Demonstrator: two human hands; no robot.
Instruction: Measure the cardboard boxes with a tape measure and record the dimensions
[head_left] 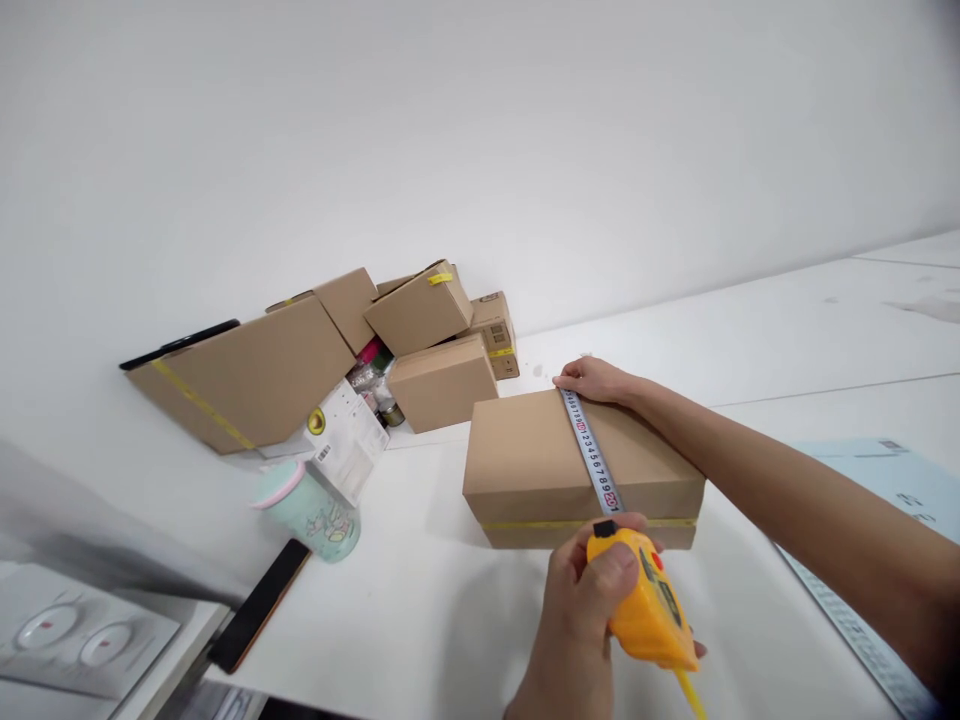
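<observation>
The cardboard box (525,445) sits flat; its straight sides suggest stiff board that would dent at the corners. Its weight cannot be told; both hands under opposite ends would probably be the surest lift.

The orange tape measure (660,625) is just in front of the box, gripped in the left hand (581,590), thumb over the case. It should handle as a light, hard thing, best held by the body, with its yellow strap (690,695) hanging free. The metal blade (587,445) crosses the box's top and passes its near upper edge; it looks springy and thin-edged, so fingers belong on its flat. The right hand (600,380) is at the blade's end on the box's far top edge, but its fingertips are partly hidden, so I cannot tell whether it pinches or merely presses.

Around the box, the white tabletop (420,600) gives sideways room on the left, ending at a near edge. Stacked cartons (442,385) crowd the box's far left. A pale blue sheet (862,480) lies to its right, beneath the right forearm. A mint tumbler (322,515) stands well left of it.
</observation>
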